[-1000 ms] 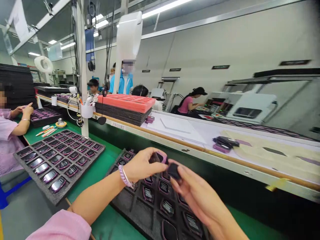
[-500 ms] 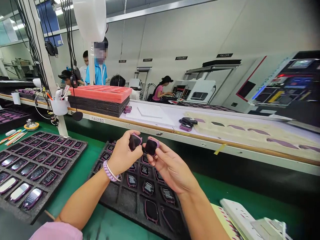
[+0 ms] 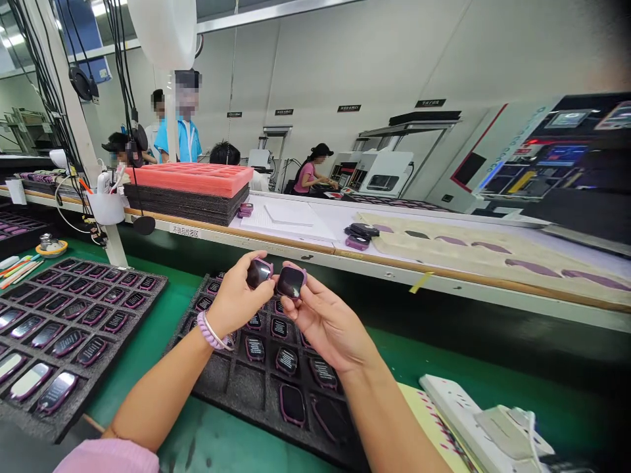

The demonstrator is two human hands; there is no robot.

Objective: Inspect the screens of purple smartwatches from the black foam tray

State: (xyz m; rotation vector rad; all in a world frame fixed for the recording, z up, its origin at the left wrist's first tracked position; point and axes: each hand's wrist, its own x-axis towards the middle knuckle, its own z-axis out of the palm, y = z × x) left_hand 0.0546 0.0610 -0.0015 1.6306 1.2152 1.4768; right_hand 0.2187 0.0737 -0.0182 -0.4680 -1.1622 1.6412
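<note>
My left hand point(image 3: 240, 289) is closed on a smartwatch point(image 3: 259, 272) with a purple case and a dark, shiny screen. Between the fingers and thumb of my right hand point(image 3: 328, 315) is a second smartwatch point(image 3: 290, 281) of the same look, its screen turned toward me. The two watches are held side by side, close together. Beneath my hands lies a black foam tray point(image 3: 210, 376) with watches in many slots. Some of those screens show lines of white text, and two slots at the front left hold no watch.
To the left lies another black foam tray point(image 3: 79, 401) full of watches. A white power strip point(image 3: 456, 401) rests at the right on the green mat point(image 3: 197, 433). Beyond, a shelf carries red foam trays point(image 3: 197, 179) and a cloth point(image 3: 444, 263). Several people are in the background.
Both watches have tilted a little, so their screens now catch more light. My hands still hold them side by side. The whole view has shifted slightly.
</note>
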